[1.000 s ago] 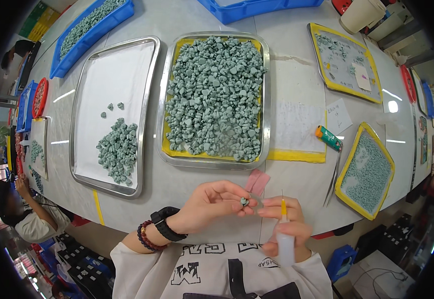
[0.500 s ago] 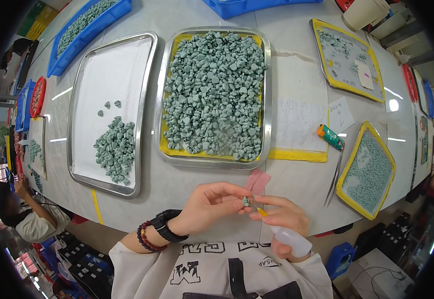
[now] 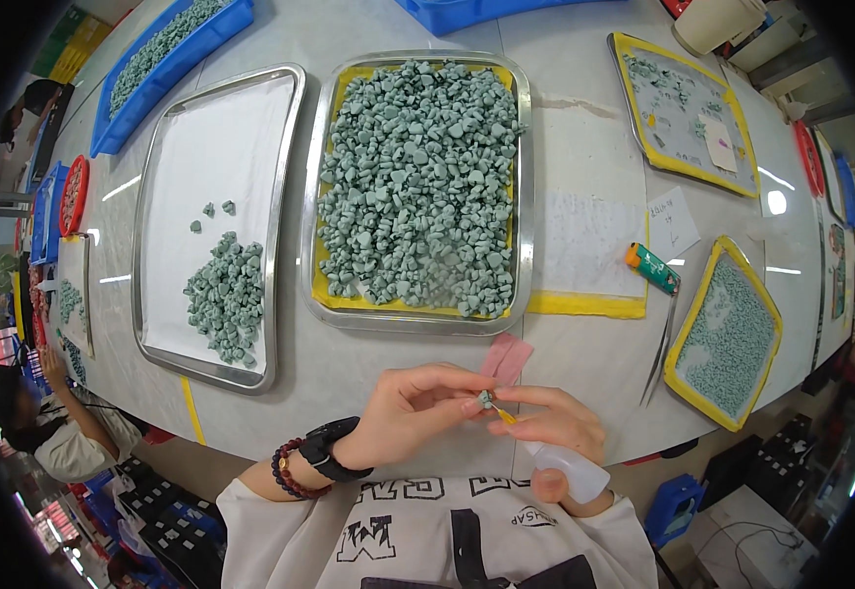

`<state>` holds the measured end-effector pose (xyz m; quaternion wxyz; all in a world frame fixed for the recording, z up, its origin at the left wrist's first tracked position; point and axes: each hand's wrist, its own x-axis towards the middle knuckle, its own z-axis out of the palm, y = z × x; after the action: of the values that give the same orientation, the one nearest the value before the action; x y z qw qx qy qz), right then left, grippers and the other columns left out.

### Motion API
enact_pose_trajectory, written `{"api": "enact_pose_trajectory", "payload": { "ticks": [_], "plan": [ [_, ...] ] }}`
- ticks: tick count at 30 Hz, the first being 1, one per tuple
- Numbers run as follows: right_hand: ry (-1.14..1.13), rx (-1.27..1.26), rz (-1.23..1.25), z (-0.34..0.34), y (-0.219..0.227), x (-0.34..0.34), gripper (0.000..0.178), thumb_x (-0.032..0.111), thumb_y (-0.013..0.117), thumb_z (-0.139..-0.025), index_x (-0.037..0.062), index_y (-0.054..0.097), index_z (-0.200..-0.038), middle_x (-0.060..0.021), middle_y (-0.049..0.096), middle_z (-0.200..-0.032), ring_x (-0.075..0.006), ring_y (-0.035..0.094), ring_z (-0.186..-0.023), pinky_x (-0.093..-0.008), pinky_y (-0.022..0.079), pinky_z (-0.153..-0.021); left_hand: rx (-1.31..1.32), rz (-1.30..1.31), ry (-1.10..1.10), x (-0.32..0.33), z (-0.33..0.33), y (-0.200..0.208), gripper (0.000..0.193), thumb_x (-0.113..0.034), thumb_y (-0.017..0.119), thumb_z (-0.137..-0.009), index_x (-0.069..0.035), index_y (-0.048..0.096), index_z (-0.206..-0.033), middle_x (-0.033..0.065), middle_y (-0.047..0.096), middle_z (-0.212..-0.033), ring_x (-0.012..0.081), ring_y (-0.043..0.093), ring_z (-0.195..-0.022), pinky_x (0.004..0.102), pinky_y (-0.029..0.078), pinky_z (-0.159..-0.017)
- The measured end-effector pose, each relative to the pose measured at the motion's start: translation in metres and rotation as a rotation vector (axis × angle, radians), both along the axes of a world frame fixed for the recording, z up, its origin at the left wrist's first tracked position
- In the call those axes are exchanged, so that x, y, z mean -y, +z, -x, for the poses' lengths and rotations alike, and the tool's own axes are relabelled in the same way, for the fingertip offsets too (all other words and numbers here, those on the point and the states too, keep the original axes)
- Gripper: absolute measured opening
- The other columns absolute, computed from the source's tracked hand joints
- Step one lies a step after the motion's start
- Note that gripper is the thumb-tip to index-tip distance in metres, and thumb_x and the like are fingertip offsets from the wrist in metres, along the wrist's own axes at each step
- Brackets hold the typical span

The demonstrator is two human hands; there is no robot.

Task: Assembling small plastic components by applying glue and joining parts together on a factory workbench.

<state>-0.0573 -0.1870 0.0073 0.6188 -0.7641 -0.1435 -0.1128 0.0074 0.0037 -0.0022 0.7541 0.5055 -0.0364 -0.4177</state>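
My left hand (image 3: 413, 417) pinches a small grey-green piece (image 3: 486, 400), like a tiny cluster of stones, between thumb and fingertips. In my right hand (image 3: 563, 430) is a whitish translucent squeeze bottle (image 3: 581, 475) with a yellow nozzle (image 3: 506, 417). The nozzle's thin tip points at the piece; whether it touches cannot be made out. My right index finger reaches to the piece's side. Just beyond the fingers lies a pink scrap (image 3: 508, 357). Ahead stands a metal tray (image 3: 417, 322) heaped with similar green pieces (image 3: 422, 187).
Left is a white-lined metal tray (image 3: 213, 147) with a smaller pile (image 3: 226, 306). To the right lie tweezers (image 3: 660, 344), a green-and-orange lighter-like object (image 3: 653, 268), and a yellow-edged tray (image 3: 681, 388) of fine green bits. Blue bins (image 3: 113, 128) stand at the back. Another person (image 3: 74, 432) sits far left.
The yellow nozzle has shifted slightly left and the bottle has tilted a little. Both hands keep their grips. The view has shifted slightly.
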Motion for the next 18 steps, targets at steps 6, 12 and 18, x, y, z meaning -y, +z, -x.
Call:
{"api": "enact_pose_trajectory", "payload": {
  "ticks": [6, 12, 18],
  "plan": [
    [-0.011, -0.047, -0.014, 0.0005, 0.0027, -0.0025, 0.049, 0.049, 0.041, -0.094, 0.0022, 0.054, -0.099, -0.0217, 0.067, -0.086, -0.0339, 0.065, -0.088, -0.0386, 0.054, -0.071, 0.014, 0.005, -0.005, -0.0006, -0.0004, -0.0003, 0.025, 0.003, 0.055, -0.088, 0.006, 0.059, -0.113, 0.0135, 0.062, -0.107, 0.0179, 0.063, -0.095, 0.0288, 0.051, -0.083],
    [-0.001, -0.025, -0.068, 0.0032, 0.0016, 0.0008, 0.051, 0.051, 0.044, -0.092, 0.0017, 0.055, -0.1, -0.0284, 0.063, -0.097, -0.0321, 0.067, -0.084, -0.0377, 0.054, -0.07, 0.0, -0.013, -0.021, -0.0014, -0.0019, 0.0027, 0.025, 0.003, 0.055, -0.089, 0.006, 0.058, -0.113, 0.0136, 0.062, -0.108, 0.0185, 0.063, -0.095, 0.0298, 0.051, -0.084],
    [-0.027, -0.063, -0.083, 0.003, -0.0004, -0.0021, 0.05, 0.05, 0.045, -0.092, 0.0018, 0.055, -0.101, -0.0265, 0.064, -0.097, -0.0334, 0.066, -0.087, -0.0376, 0.054, -0.07, 0.007, -0.01, -0.019, -0.0018, -0.0009, 0.0001, 0.024, 0.003, 0.054, -0.089, 0.006, 0.058, -0.113, 0.0136, 0.062, -0.108, 0.0188, 0.063, -0.095, 0.0303, 0.051, -0.083]
  ]
}}
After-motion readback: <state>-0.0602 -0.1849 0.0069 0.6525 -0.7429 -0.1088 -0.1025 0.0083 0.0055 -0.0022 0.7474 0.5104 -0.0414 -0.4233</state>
